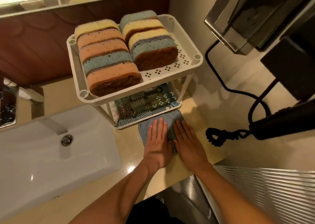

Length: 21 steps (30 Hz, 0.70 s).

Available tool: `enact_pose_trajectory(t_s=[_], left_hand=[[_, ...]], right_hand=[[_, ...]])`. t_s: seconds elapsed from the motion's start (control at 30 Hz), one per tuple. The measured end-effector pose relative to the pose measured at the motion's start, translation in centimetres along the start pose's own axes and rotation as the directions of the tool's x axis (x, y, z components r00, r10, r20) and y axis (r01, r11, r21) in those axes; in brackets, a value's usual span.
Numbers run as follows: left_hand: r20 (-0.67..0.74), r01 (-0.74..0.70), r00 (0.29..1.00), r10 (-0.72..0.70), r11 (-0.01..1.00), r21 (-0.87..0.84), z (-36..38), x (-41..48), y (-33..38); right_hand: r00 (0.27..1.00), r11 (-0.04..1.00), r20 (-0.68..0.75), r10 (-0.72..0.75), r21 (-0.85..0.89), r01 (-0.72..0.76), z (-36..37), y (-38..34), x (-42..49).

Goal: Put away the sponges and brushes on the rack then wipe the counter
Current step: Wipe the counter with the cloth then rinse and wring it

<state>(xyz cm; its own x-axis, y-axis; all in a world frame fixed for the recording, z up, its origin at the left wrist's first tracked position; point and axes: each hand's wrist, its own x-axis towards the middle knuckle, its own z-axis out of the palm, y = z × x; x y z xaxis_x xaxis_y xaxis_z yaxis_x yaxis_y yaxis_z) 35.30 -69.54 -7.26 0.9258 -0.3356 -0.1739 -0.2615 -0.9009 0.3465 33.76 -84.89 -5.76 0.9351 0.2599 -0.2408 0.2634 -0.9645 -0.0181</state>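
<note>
Head view: the putting-away part looks finished. The sponges (109, 65) stand on edge in two rows on the top shelf of the white rack (153, 84), and the brushes (136, 102) lie on its lower shelf, partly hidden by the shelf above. The rack stands toward the back edge of the counter (196, 114), to the right of the sink (51, 155).

The step in hand is the wipe. A blue-grey cloth (170, 119) lies flat on the counter, its far end touching the front of the rack's lower shelf and its near end toward the counter's front edge. The left hand (157, 143) and the right hand (186, 142) rest side by side on it, palms down, fingers straight and close together. They press on the cloth rather than gripping it.

To the right, a coiled cord (218, 137) and a black hair dryer (281, 119) sit near the counter's right edge.

As I judge it, the next move calls for steady downward pressure while the cloth slides across the bare counter. The sweep should be kept short of the rack's legs so that it does not shift, and should steer round the coiled cord rather than drag it. The strip along the sink's rim and the front edge would want covering too
</note>
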Motion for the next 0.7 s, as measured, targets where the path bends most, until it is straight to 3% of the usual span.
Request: enact_pose_trajectory(t_s=[0.17, 0.3, 0.6, 0.7], left_hand=[[0.036, -0.048, 0.998, 0.049, 0.999, -0.017, -0.1, 1.6, 2.0], [0.090, -0.116, 0.990, 0.110, 0.992, 0.056, -0.2, 3.5, 3.9], [0.188, -0.167, 0.966, 0.176, 0.984, -0.063, 0.0, 4.6, 4.7], [0.202, -0.203, 0.956, 0.214, 0.977, -0.072, 0.4, 3.8, 5.0]], right_hand=[[0.994, 0.994, -0.003, 0.107, -0.003, -0.107, -0.2, 1.6, -0.2], [0.970, 0.969, 0.072, 0.234, 0.064, -0.239, 0.0, 3.4, -0.3], [0.915, 0.917, 0.183, 0.360, 0.108, -0.383, -0.4, 3.8, -0.9], [0.927, 0.885, 0.131, 0.352, 0.277, -0.375, -0.6, 3.7, -2.7]])
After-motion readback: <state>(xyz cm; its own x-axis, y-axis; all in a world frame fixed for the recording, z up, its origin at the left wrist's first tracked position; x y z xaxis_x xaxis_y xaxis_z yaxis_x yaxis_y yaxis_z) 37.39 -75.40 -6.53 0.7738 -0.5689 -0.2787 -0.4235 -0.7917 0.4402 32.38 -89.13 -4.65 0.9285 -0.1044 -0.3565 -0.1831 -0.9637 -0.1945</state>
